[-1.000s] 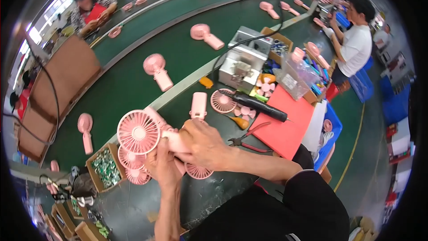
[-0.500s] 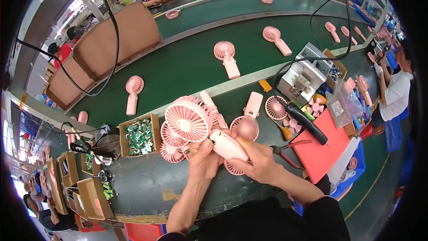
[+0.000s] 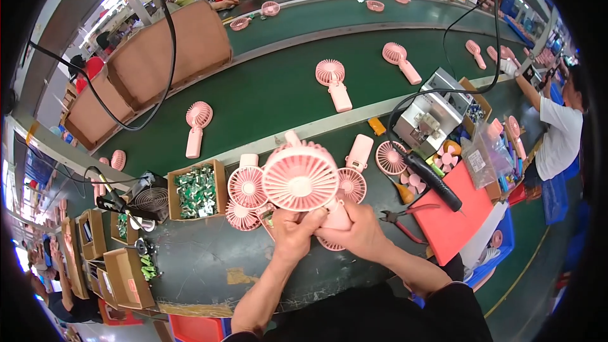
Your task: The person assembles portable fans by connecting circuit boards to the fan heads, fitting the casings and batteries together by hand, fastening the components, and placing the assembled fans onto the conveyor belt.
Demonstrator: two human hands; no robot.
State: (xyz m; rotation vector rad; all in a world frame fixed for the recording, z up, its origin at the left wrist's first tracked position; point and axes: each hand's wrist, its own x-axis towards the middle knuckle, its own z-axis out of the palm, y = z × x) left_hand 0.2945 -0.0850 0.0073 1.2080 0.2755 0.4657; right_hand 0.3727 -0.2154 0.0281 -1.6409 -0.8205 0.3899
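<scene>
Both of my hands are closed round the handle of a pink handheld fan (image 3: pixel 301 180), just above the bench. Its round grille faces up toward me and hides part of what lies behind. My left hand (image 3: pixel 292 235) grips the handle's lower left side, while my right hand (image 3: pixel 360 231) wraps it from the right. Beside the left hand lie more pink fans, one with its grille (image 3: pixel 247 186) showing. To the right behind my hands rests another fan, its pale handle (image 3: pixel 360 151) pointing away.
A cardboard box of green circuit boards (image 3: pixel 223 193) stands left. On the right are red-handled pliers (image 3: pixel 411 229), a black electric screwdriver (image 3: pixel 437 183), a red sheet (image 3: pixel 453 218) and a metal machine (image 3: pixel 430 114). Beyond, a green conveyor (image 3: pixel 266 98) carries spaced fans; co-workers sit across it.
The held fan has turned, its grille moving right and now largely covering the handle. My right hand has shifted slightly left, closer to the left one. Fans on the conveyor sit slightly further right.
</scene>
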